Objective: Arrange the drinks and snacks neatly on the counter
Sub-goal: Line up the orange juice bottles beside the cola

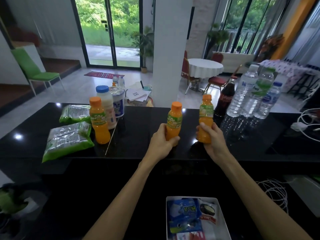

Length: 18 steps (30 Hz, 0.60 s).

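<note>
The cola bottle (226, 99) stands upright near the far edge of the black bench (138, 149) and serves as the marker here.

Just left of the cola bottle, the right hand (212, 141) grips a juice bottle (205, 115). Its fingers (214, 129) curl round the lower half, with the thumb on the side facing away from the cola. The orange cap and green label stand clear above the hand, and the bottle leans slightly.

Further left of the cola bottle, the left hand (161, 142) holds a second juice bottle (174, 120). Its fingers (162, 128) wrap the lower body and the thumb lies across the front near the base. I cannot tell whether either bottle's base touches the bench.

Touching the cola bottle on its right is a tight cluster of three water bottles (244, 94), all upright.

Well to the left of the cola bottle a third juice bottle (98, 122) stands free. A milky drink bottle (106, 104) with a blue cap is right behind it, and a film-topped tub (119, 103) is beside that. Two green snack bags (67, 141) lie flat, furthest left of all.

Nearer the person than the cola bottle, on a lower level, a white tray (190, 197) holds small snack packets.
</note>
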### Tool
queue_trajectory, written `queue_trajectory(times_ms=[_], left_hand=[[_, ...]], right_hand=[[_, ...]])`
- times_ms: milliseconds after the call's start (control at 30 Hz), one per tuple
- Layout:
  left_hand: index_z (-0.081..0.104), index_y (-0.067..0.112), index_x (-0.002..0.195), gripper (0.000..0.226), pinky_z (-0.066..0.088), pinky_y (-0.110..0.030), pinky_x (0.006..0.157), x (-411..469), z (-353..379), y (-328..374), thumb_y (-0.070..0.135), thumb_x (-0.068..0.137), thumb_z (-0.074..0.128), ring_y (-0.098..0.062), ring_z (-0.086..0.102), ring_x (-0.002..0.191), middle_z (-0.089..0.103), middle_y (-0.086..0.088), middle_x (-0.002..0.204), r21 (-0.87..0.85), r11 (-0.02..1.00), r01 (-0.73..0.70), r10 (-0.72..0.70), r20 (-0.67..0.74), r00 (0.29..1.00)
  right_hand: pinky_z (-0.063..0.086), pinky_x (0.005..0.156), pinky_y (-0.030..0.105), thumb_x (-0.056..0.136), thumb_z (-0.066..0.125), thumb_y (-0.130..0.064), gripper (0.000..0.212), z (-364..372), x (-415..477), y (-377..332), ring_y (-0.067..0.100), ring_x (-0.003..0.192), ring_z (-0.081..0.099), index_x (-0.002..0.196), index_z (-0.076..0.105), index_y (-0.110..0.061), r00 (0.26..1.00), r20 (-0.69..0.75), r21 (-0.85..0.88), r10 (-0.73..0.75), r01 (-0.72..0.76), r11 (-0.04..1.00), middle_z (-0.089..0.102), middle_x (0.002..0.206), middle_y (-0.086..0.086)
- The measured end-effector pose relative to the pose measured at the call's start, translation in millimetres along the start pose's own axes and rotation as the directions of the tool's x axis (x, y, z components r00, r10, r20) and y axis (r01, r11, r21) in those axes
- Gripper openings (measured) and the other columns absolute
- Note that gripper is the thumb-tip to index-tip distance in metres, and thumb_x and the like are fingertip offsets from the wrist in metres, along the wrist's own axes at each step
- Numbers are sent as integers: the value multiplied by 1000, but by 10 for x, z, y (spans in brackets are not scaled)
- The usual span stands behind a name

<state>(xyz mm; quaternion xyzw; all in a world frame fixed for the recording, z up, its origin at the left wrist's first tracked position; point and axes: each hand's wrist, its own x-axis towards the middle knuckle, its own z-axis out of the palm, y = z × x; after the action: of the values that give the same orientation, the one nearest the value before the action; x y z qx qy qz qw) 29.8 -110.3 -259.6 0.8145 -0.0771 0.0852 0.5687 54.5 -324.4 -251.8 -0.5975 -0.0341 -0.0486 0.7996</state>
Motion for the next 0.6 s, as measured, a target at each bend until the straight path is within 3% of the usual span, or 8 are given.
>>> queue_trajectory(times_ms=[67,167,233,333,433,600], left_hand=[[49,36,102,37,45,-15,69,-23,15,31,38,80,78,3,61,89,64,16,100,-9,1000,-4,4,1,1000],[49,27,113,47,46,-14,72,-42,31,64,36,79,80,1,60,93,62,13,107,-29,1000,-7,7,5,1000],[48,26,116,50,45,-14,72,-48,32,67,35,78,81,2,59,94,62,12,109,-40,999,-11,11,6,1000],[51,25,121,51,50,-21,80,-42,12,68,33,80,79,-1,62,97,64,10,112,-82,997,-17,21,39,999],[52,19,132,52,52,-26,93,-26,-53,67,9,86,74,-8,64,109,66,3,119,-243,970,-11,30,75,997],[52,18,133,55,49,-17,90,-11,-103,25,-9,87,64,1,63,109,66,9,118,-311,950,-3,41,116,992]], right_hand=[[54,73,29,72,83,-42,42,-37,14,-11,16,92,68,106,74,-19,1000,-8,11,-16,16,1000,72,102,3],[53,85,36,78,78,-46,41,-88,5,-29,19,103,67,110,73,-21,996,-19,-164,-93,88,983,72,109,2],[52,90,38,87,71,-40,41,-153,-16,-26,18,109,66,123,65,-21,989,-2,-331,-147,138,933,71,116,1],[56,88,30,95,63,-25,52,-232,-38,-32,13,112,65,143,43,-19,985,45,-453,-169,171,875,66,124,0],[55,90,28,95,62,-13,60,-224,-66,-67,10,113,64,148,33,-19,987,88,-511,-135,162,844,62,128,-1],[49,102,45,92,65,-7,51,-263,-108,-44,14,114,62,134,40,-18,980,157,-638,-125,197,745,63,123,0]])
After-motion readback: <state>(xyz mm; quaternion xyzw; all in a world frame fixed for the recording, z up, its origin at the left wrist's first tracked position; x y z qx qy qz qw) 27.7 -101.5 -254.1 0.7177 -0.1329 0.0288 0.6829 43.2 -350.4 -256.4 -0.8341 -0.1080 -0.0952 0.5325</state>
